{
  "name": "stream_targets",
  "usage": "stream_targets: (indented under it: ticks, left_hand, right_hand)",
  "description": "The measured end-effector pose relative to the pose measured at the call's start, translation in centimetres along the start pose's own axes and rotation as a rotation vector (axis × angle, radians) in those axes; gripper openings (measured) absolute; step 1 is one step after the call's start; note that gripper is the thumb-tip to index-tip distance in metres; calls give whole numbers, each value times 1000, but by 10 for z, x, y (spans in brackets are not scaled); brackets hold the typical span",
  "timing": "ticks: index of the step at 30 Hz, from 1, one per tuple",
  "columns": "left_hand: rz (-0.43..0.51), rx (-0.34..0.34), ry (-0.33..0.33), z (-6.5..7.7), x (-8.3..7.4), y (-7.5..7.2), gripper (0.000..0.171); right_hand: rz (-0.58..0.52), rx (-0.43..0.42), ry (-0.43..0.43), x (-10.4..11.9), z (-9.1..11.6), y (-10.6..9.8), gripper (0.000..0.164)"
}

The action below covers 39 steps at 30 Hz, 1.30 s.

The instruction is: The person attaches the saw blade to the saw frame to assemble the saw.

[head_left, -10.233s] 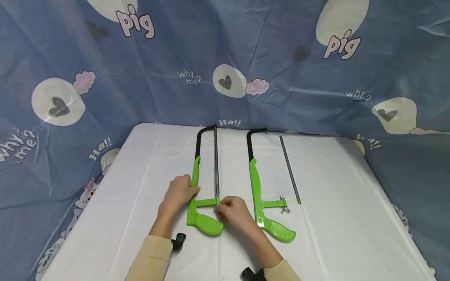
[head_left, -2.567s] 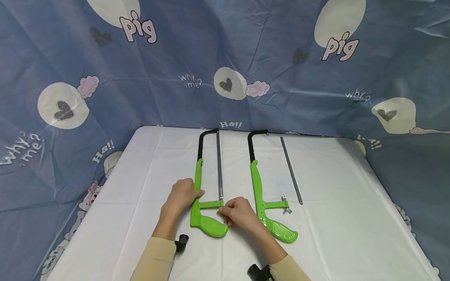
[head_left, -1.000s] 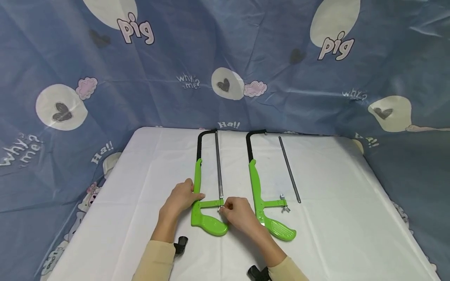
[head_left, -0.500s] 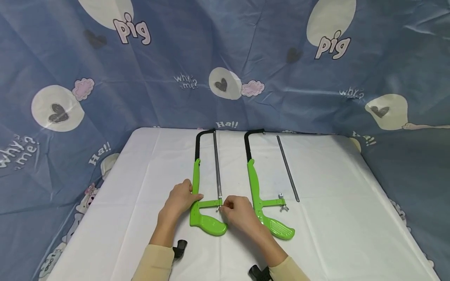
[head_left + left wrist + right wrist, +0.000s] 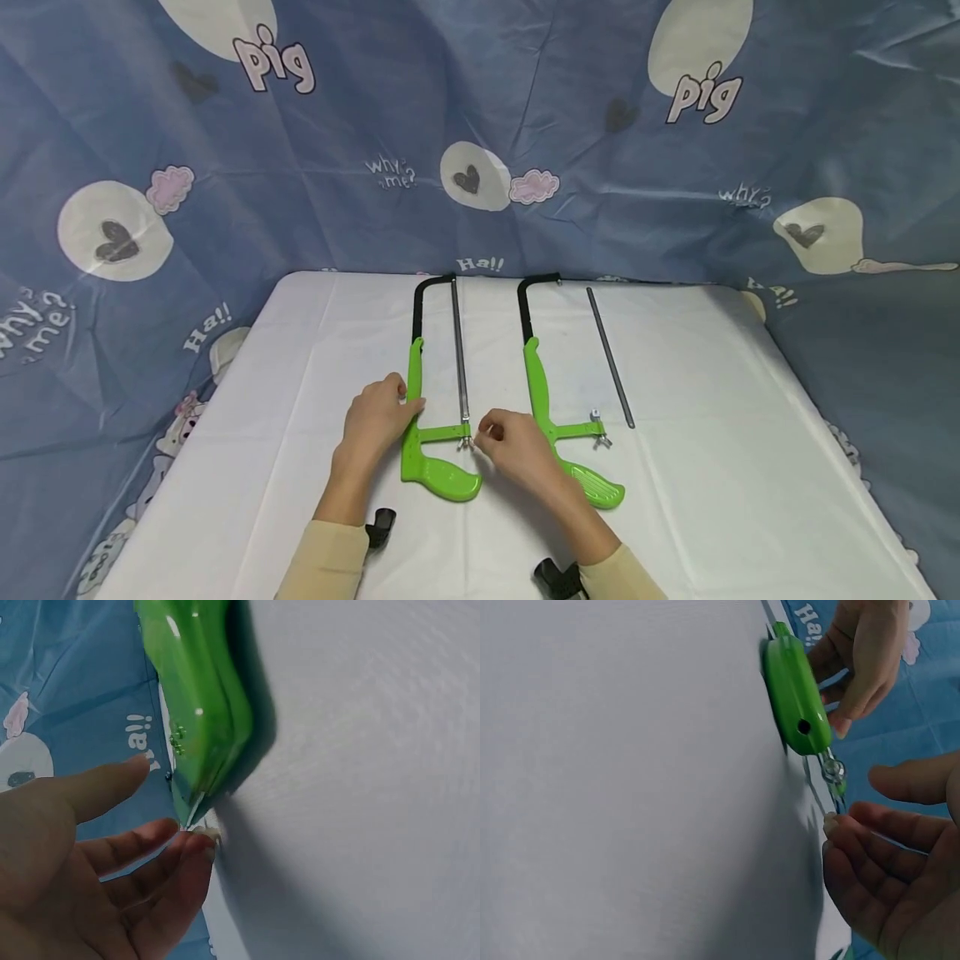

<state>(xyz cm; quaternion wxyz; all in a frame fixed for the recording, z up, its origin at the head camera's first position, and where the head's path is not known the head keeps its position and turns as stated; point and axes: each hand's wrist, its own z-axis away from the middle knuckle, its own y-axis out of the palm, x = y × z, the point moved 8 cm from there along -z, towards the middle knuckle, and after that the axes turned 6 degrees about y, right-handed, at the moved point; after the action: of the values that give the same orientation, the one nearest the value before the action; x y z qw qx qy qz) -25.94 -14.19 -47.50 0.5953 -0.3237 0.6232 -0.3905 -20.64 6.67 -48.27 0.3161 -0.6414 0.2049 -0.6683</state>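
Two hacksaws with green handles and black front frames lie on the white table. At the left hacksaw [image 5: 442,481], my left hand [image 5: 375,414] is beside the green frame, its thumb overlapping the bar. The left wrist view shows that thumb [image 5: 112,791] apart from the bent fingers. A grey blade [image 5: 460,350] spans this saw down to a wing nut [image 5: 465,443] below the crossbar. My right hand [image 5: 517,447] hovers just right of the wing nut, fingers loosely bent, nothing visible between them. In the right wrist view its thumb [image 5: 911,780] stands away from the fingers.
A second hacksaw [image 5: 536,379] lies to the right, without a blade, its wing nut [image 5: 602,441] on the crossbar. Further right is a loose grey blade [image 5: 611,358]. Blue printed cloth [image 5: 480,100] hangs behind and beside the white-covered table [image 5: 727,467].
Over the longer span my right fingers worked at the left saw's wing nut. Now they have come away to the right of it, and my left hand has shifted slightly up from the frame.
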Motion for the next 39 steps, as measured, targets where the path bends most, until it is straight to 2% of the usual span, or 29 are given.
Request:
stream_targets:
  ticks: [12,22,33,39]
  left_hand:
    - [-71,-64,49,-2,-18,-9,26]
    - [-71,-116,111,-4,-38,-6,23]
    - [-26,-61,148,-8,-61,9,21]
    - [0,-45,205,-10,-80,21,20]
  right_hand:
    - [-46,-28,13,-5,-1,-15,16]
    - [-81,-43,33,-12,-2,-25,16]
    - [-76,-105,51,-14,4,-45,14]
    - [-98,-129,82,-20,5,-58,15]
